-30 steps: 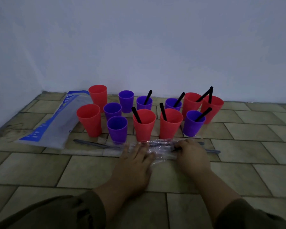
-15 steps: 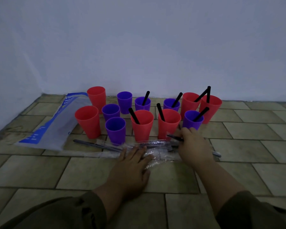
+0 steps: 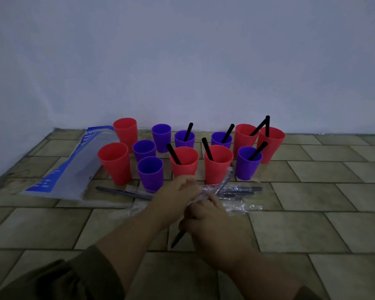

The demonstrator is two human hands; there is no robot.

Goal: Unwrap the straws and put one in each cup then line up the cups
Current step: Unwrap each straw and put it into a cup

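Observation:
Several red and purple cups stand on the tiled floor near the wall. Those on the right hold black straws, such as the front red cup (image 3: 184, 161) and the purple cup (image 3: 247, 163). Cups on the left, like the red cup (image 3: 115, 162) and purple cup (image 3: 150, 173), hold none. My left hand (image 3: 175, 195) and my right hand (image 3: 206, 219) are together in front of the cups, both gripping one wrapped straw (image 3: 222, 184) held diagonally; its dark lower end (image 3: 178, 238) sticks out below my right hand. More wrapped straws (image 3: 240, 190) lie on the floor.
A grey and blue plastic bag (image 3: 67, 172) lies flat at the left, next to the cups. A loose wrapped straw (image 3: 121, 192) lies in front of the left cups. Crumpled clear wrapping (image 3: 243, 206) sits right of my hands. The wall runs right behind the cups.
My right hand picked one wrapped straw from the pile and drew it toward me. My left hand lifted off the wrappers and took hold of the same straw.

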